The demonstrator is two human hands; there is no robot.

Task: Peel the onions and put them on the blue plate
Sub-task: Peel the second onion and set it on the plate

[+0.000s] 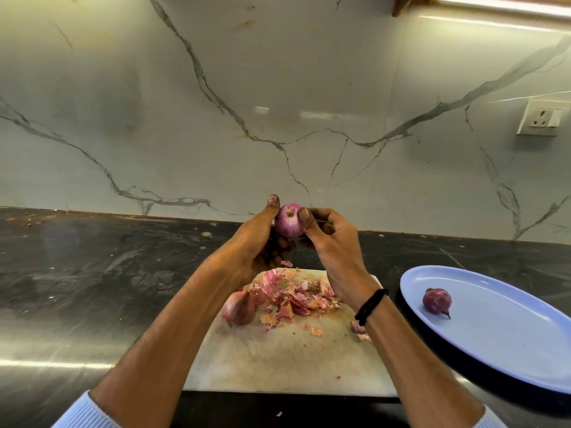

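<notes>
Left hand (253, 245) and right hand (332, 242): fingers curled round onion (289, 226); axis end-on, stem end toward camera.

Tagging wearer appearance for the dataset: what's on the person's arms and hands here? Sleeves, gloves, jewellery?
No gloves on the left hand or right hand, and no rings show. The forearms are bare. A black cord band wraps the right wrist. Light blue ribbed knit cuffs show at the bottom edge: left sleeve and right sleeve. No watch is in view.
</notes>
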